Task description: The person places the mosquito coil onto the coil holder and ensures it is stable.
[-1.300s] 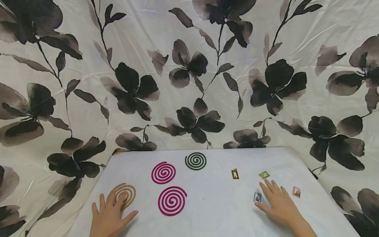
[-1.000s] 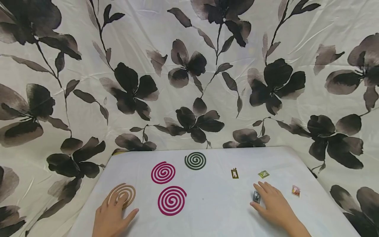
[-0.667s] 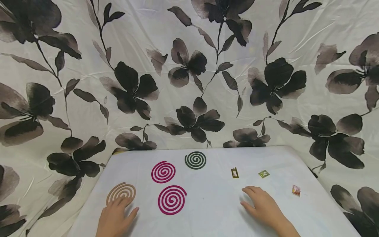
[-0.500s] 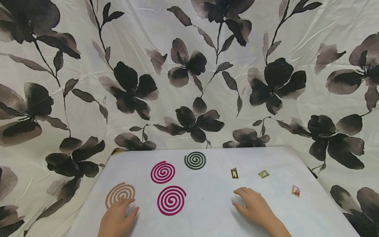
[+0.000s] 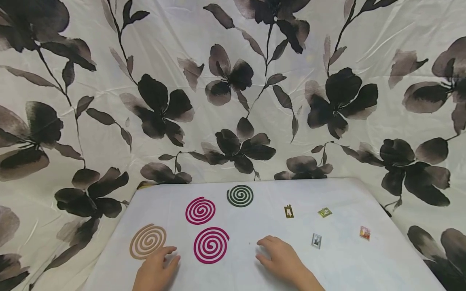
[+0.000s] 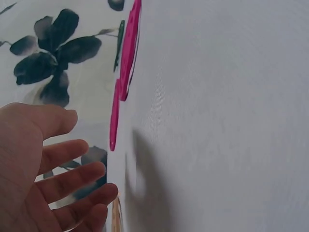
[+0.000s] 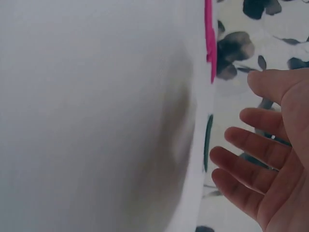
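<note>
My left hand (image 5: 156, 266) is held above the table by the near edge of a tan spiral coil (image 5: 147, 241), holding nothing. Its fingers are loosely bent and spread in the left wrist view. Just right of it lies a magenta spiral coil (image 5: 211, 245); a second magenta coil (image 5: 200, 211) and a dark green coil (image 5: 240, 196) lie farther back. My right hand (image 5: 282, 260) hovers over the middle of the table, fingers relaxed and the palm bare in the right wrist view. To its right lies a small silver-framed rectangular piece (image 5: 316, 241).
More small flat pieces lie on the right: a gold frame (image 5: 289, 211), a yellow-green piece (image 5: 325, 212) and a pink-orange one (image 5: 365, 233). All rest on a white-covered table (image 5: 247, 279). A floral cloth (image 5: 233, 101) hangs behind it.
My right hand has moved left from beside the small pieces to mid-table, uncovering the silver-framed one. My left hand has drawn back and right off the tan coil. The coils and pieces stay put.
</note>
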`<state>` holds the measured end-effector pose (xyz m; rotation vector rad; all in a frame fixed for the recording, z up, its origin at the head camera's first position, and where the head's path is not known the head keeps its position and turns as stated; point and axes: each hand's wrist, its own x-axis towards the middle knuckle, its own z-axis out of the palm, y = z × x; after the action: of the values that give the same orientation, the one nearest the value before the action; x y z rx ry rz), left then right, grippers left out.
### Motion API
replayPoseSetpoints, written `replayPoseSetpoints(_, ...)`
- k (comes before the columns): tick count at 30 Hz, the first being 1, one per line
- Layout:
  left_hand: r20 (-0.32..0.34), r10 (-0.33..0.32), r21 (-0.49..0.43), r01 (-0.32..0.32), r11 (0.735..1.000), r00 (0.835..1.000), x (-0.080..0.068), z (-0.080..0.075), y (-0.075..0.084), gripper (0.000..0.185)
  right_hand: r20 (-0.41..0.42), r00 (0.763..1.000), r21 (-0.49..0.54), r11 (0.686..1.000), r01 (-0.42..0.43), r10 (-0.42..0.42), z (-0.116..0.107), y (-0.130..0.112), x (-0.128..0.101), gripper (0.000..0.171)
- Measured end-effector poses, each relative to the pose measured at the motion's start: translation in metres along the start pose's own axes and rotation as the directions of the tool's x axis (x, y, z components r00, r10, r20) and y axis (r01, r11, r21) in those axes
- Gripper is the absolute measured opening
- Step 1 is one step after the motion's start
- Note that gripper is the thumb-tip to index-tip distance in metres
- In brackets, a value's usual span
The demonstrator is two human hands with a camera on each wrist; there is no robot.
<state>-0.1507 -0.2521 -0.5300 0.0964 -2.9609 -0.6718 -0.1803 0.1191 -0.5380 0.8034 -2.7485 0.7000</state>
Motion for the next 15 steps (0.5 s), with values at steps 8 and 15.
replayPoseSetpoints(8,0.013,-0.037,-0.068,0.038,0.997,0.999,0.003,0.014,0.010,0.033,-0.031,0.998,0.054,0.997,-0.056,0.058,0.021,-0.029,0.021,0.032)
replayPoseSetpoints(15,-0.009,-0.044,-0.094,0.043,0.995,0.999,0.010,0.025,0.018,0.036,-0.019,0.991,0.128,0.984,-0.127,0.130,0.030,-0.049,0.037,0.035)
